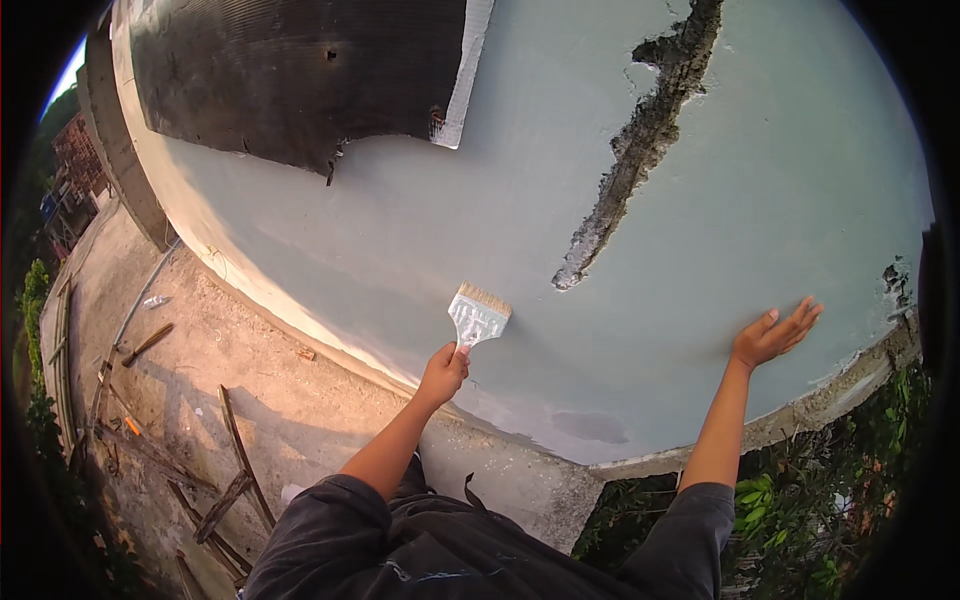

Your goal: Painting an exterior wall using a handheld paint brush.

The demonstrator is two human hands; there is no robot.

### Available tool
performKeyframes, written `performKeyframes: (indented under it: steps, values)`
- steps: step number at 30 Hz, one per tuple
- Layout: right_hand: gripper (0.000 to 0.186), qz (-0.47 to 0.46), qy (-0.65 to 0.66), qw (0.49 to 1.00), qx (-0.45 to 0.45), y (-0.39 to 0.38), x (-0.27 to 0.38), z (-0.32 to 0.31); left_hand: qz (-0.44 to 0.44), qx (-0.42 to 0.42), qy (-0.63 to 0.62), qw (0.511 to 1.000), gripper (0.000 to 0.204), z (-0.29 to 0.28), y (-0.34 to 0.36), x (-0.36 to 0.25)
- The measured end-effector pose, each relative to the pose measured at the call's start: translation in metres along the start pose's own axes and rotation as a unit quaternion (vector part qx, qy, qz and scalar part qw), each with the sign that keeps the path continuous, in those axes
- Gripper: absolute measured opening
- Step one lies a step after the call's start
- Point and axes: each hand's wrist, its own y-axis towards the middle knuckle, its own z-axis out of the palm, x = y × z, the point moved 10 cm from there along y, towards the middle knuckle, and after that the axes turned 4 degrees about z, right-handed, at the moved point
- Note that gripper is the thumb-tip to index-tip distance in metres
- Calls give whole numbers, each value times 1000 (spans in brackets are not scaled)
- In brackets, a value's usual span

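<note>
My left hand (442, 378) is closed round the handle of a wide flat paintbrush (479, 315). White paint smears cover the brush's ferrule, and its pale bristles point up toward the wall. Before me stands a pale grey-blue plastered wall (450, 220); whether the bristles touch it I cannot tell. Farther right, my right hand (778, 333) lies against the wall with its fingers stretched out, holding nothing. A long rough groove (640, 150) is broken into the plaster above and between my hands.
A dark corrugated panel (300, 75) covers the wall's upper left. Wooden pieces (240, 455) lie about the concrete floor (215, 335) at left. A short stick (148, 344) rests near the wall. Past the concrete edge at lower right, green plants (790, 505) grow.
</note>
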Motion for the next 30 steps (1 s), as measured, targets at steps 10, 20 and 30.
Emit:
performKeyframes:
  steps: [10,20,30]
  values:
    - [55,-12,4,1000,-9,2,0,-3,45,20,-65,997,33,23,-22,-60]
    - [55,-9,-7,1000,-14,-1,-2,-2,97,-11,-22,995,34,37,9,-51]
    - [55,-8,-10,1000,-14,-2,-5,-2,8,-16,-72,997,33,17,-20,-7]
